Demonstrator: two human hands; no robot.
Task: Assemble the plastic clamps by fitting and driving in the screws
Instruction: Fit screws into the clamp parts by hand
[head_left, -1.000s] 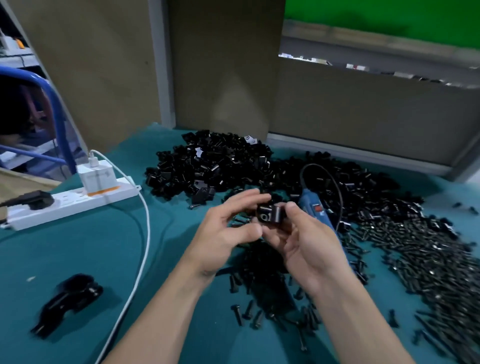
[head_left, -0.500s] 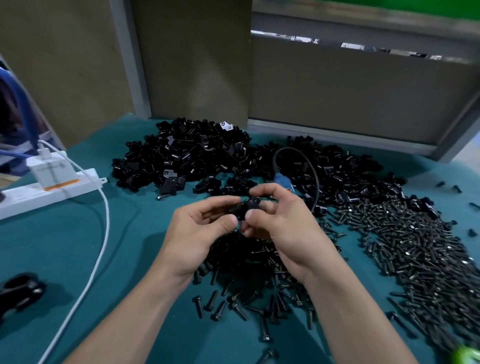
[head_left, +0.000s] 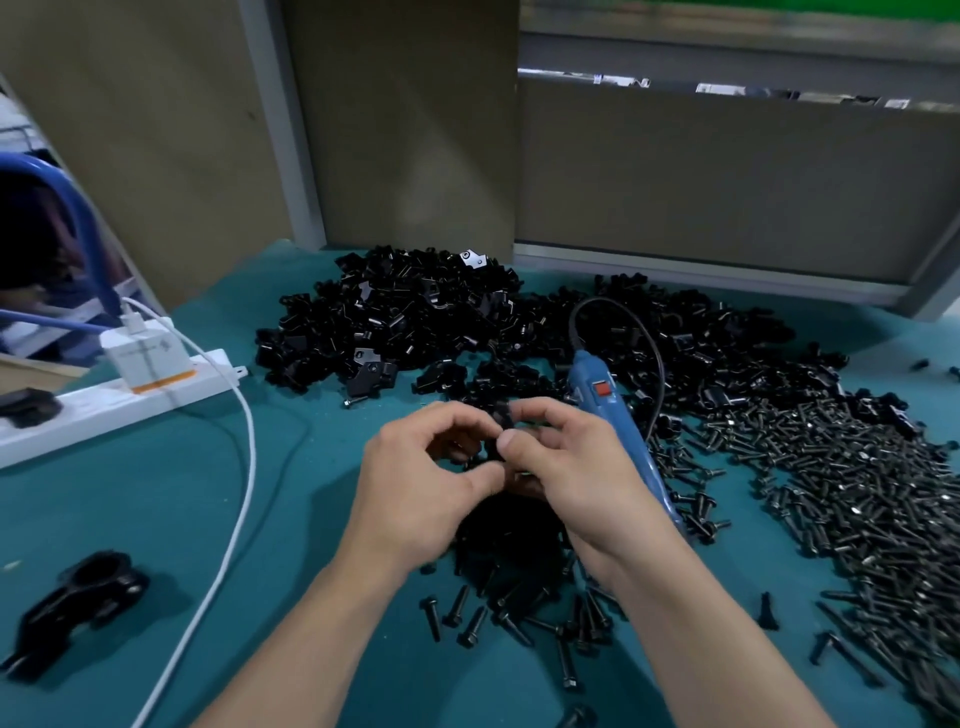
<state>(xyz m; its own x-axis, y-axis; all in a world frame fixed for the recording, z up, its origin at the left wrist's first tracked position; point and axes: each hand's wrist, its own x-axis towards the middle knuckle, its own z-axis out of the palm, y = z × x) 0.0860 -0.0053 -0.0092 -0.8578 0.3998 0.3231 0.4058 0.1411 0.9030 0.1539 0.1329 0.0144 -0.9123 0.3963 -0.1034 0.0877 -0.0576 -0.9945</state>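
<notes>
Both your hands have closed in on the small black clamp (head_left: 498, 415). A second ago its bore showed openly; now your left hand (head_left: 421, 488) and right hand (head_left: 576, 467) pinch it between curled fingertips, above the loose screws (head_left: 519, 613). I judge you are seating a screw by hand. The plastic is glossy and hard, the screws dull and threaded. The blue driver (head_left: 605, 405) lies just beside your right hand.

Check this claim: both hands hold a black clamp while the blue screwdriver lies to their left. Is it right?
No. The head view shows the screwdriver lying to their right, partly hidden by the right hand. The left hand and right hand do hold the clamp.
</notes>
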